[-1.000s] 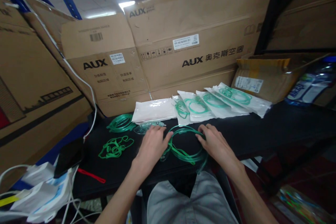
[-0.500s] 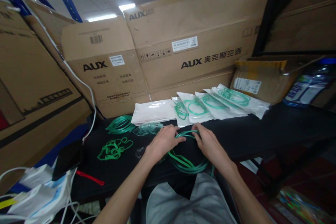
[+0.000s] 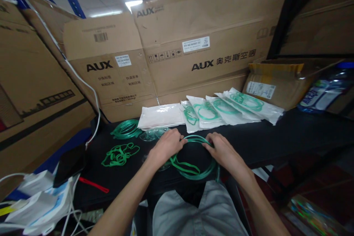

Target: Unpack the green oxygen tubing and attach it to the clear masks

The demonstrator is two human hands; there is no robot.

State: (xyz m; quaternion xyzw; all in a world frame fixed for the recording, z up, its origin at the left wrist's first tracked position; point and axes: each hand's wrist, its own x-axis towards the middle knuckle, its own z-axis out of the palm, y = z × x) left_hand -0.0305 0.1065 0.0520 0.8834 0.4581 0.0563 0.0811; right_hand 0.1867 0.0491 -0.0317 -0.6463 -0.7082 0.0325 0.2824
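Observation:
A coil of green clear tubing (image 3: 195, 177) lies at the front of the black table. My left hand (image 3: 169, 143) pinches the coil's far left side, and my right hand (image 3: 221, 149) grips its far right side. Between them the strands run in an arc. A flat green elastic strap (image 3: 186, 167) hangs inside the loop, below my left hand. Just beyond that hand is a clear green-tinted plastic mask (image 3: 153, 134), partly hidden. Farther left are another tubing coil (image 3: 125, 129) and a tangle of green straps (image 3: 120, 154).
A stack of white pouches (image 3: 162, 116) and several pouches with green tubing (image 3: 208, 112) line the back against cardboard (image 3: 171, 70). An open carton (image 3: 272, 81) and a blue-capped bottle (image 3: 320, 90) stand right. Power strips (image 3: 41, 206) and a red tie (image 3: 94, 185) are left.
My hands have moved slightly apart, and the coil between them has opened into a rounder loop. The green strap has shifted left with my left hand.

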